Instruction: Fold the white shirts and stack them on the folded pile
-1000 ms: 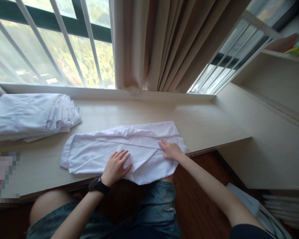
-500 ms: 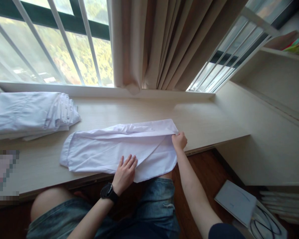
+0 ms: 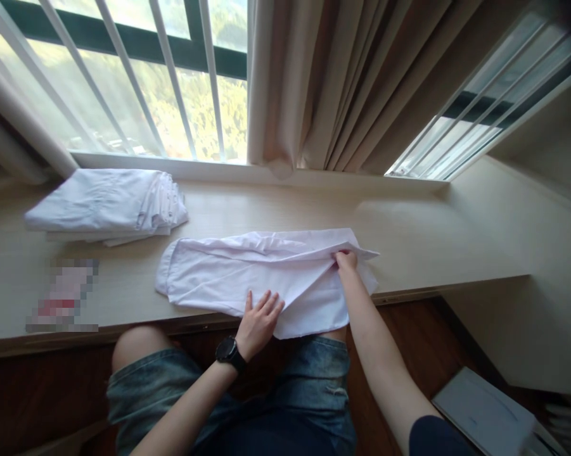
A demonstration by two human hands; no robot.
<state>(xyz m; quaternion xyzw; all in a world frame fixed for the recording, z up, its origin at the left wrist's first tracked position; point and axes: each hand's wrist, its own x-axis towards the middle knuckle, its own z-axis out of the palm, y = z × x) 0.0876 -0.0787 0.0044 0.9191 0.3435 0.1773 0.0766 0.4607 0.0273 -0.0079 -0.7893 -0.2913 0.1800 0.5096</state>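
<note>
A white garment [image 3: 228, 272], partly folded into a long shape, lies on the pale wooden ledge [image 3: 432, 247]; its near right part hangs over the front edge by my leg. My left hand [image 3: 259, 323], with a black watch on the wrist, rests on the garment's near side, fingers spread flat. At the right end, my right hand [image 3: 346, 258] is closed on the cloth and holds a flap folded back, its pointed corner sticking out to the right. The fingertips of that hand are partly hidden by the fabric.
A stack of folded white cloth [image 3: 109, 199] lies at the back left of the ledge. In front of it is a blurred-out flat item [image 3: 61, 294]. Beige curtains [image 3: 323, 82] and barred windows stand behind. A grey box-like object [image 3: 485, 405] sits low at the right.
My right hand has drawn the cloth's right end slightly inward, and a pointed flap now shows there. My left hand stays flat on the garment. The camera view has shifted left.
</note>
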